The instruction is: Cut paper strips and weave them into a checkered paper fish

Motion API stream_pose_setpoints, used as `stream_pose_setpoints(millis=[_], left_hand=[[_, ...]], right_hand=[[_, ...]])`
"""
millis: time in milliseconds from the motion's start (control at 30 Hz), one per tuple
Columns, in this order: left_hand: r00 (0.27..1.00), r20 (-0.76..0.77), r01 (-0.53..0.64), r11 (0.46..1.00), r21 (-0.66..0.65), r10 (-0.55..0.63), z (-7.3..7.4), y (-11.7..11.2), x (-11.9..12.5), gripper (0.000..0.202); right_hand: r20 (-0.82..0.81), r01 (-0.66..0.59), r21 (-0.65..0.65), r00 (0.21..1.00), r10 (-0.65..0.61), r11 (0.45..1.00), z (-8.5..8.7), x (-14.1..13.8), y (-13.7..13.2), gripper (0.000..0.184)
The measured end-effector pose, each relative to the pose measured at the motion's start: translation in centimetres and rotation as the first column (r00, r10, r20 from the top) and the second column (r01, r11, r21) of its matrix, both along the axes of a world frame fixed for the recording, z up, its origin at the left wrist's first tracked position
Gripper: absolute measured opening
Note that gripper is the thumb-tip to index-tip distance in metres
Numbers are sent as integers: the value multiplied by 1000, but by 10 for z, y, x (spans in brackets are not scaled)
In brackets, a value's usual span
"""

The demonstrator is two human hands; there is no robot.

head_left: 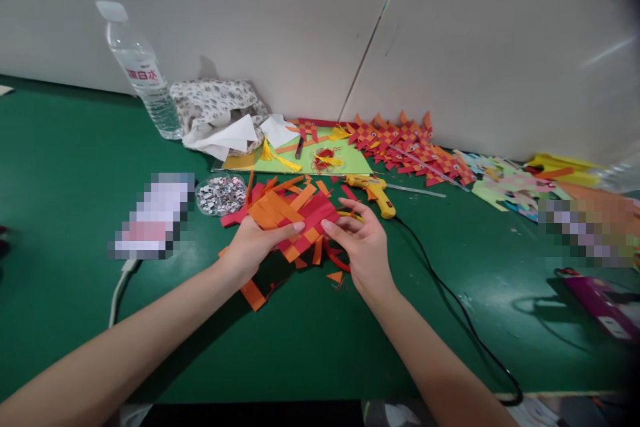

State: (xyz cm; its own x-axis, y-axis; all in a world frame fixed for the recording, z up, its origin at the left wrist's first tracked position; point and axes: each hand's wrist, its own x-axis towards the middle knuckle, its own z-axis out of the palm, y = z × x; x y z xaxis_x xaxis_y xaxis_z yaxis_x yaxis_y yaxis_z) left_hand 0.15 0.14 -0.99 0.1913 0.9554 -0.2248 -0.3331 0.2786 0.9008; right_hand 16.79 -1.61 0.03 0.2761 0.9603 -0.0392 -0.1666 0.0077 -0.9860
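Both hands held a half-woven paper piece [295,217] of red and orange strips just above a green table [75,167]. The left hand [255,243] gripped it from beneath, with the thumb pressed across the orange strips. The right hand [363,247] pinched its right edge between thumb and fingertips. The loose strip ends fanned away from the person.

A yellow glue gun [373,190] lay just behind the right hand, and a dish of googly eyes [221,195] sat near the left. A water bottle [143,73] and a pile of woven fish [410,143] stood against the white wall [280,13].
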Motion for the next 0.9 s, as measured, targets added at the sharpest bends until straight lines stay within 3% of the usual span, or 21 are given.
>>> stream_pose_setpoints(millis=[500,667,900], left_hand=[[998,-60,18,1000,-15,-19,2,-1,0,48],[993,-89,85,996,20,-83,4,-2,-1,52],[978,-145,145,989,-22,-147,1,3,-4,31]], right_hand=[[-20,-67,36,997,68,997,1,4,1,53],[1,-172,4,985,172,985,1,3,1,63],[47,-116,-2,992,116,993,1,1,0,55]])
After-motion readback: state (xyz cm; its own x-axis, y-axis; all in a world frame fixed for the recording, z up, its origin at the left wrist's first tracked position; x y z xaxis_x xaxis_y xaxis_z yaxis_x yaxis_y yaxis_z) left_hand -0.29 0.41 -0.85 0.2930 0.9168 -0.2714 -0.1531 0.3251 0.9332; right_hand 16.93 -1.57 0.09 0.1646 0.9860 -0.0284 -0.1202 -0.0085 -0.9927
